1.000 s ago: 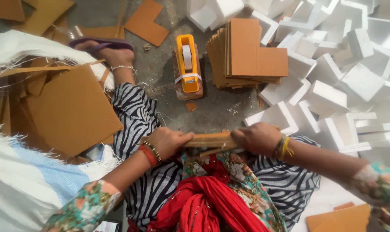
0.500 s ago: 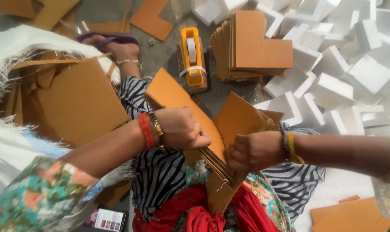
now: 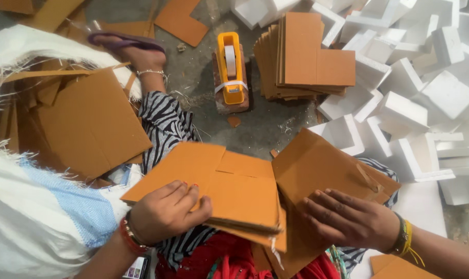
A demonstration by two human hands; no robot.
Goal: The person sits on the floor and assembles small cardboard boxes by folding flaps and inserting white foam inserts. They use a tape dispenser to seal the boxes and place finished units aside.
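Since half a second ago both hands have come apart and the cardboard they held on edge is now spread open and lying nearly flat over the lap, where before it stood up as a narrow bundle between them. Left hand [image 3: 167, 214] sits at about 7 o'clock of the view, fingers curled closed over the near corner of the folded cardboard sheets [image 3: 229, 194], thumb under and fingers on top, so it grips this stack. Right hand [image 3: 350, 219] is at about 4 o'clock, open and flat with the fingers spread, pressing on the right cardboard flap [image 3: 322, 168] without closing around it. Both pieces meet in the middle between the hands, and I cannot tell if they are one sheet or two. At 12 o'clock from the hands stands the yellow tape dispenser [image 3: 230, 72] on the grey floor [image 3: 276, 124], well apart, and just beside it at 1 o'clock lies a stack of cardboard pieces [image 3: 307, 57]. White foam blocks [image 3: 425, 98] crowd the whole side from 1 to 3 o'clock, near to the flap edge. At 9 o'clock a big cardboard sheet [image 3: 87, 124] rests in a white sack [image 3: 43, 227], so open room is only the floor strip toward the dispenser
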